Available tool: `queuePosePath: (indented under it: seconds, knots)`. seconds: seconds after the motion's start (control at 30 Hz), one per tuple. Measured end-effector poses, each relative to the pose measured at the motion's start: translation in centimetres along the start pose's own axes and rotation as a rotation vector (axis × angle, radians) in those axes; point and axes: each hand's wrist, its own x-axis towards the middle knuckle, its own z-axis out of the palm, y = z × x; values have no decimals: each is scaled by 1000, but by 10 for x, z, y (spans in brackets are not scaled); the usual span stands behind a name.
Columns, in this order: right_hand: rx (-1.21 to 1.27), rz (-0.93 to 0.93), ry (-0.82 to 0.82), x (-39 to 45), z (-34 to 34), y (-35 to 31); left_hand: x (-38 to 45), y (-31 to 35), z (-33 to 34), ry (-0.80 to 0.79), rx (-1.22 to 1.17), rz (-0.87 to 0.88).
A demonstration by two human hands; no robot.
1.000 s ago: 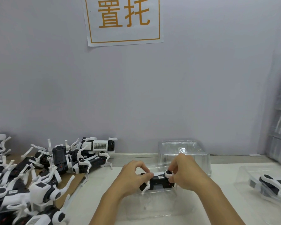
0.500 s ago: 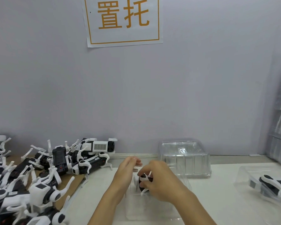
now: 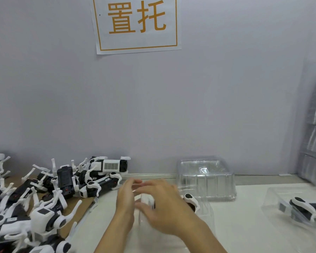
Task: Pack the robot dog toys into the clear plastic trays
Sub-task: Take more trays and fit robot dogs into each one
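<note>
The blurred right hand point(image 3: 164, 209) covers most of the black-and-white robot dog toy point(image 3: 190, 199) in the clear plastic tray point(image 3: 206, 212); its grip cannot be told. The heap of black-and-white toy dogs point(image 3: 26, 207) runs off the left edge.

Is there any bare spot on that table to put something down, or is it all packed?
Bare tabletop shows between the tray under the hands and the packed tray on the right, in front of the empty trays by the wall. The left side is crowded: a pile of robot dog toys covers the cardboard.
</note>
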Motion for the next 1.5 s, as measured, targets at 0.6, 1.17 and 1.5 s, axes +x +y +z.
queuePosePath:
  seconds: [0.6, 1.17, 1.5]
  knots:
    - [-373, 565, -278, -12, -54, 36, 5, -6, -6, 103, -34, -101]
    - [-96, 904, 22, -5, -20, 57, 7, -8, -5, 116, 21, -68]
    - [-65, 1047, 515, -36, -54, 118, 11, -9, -10, 175, 27, -66]
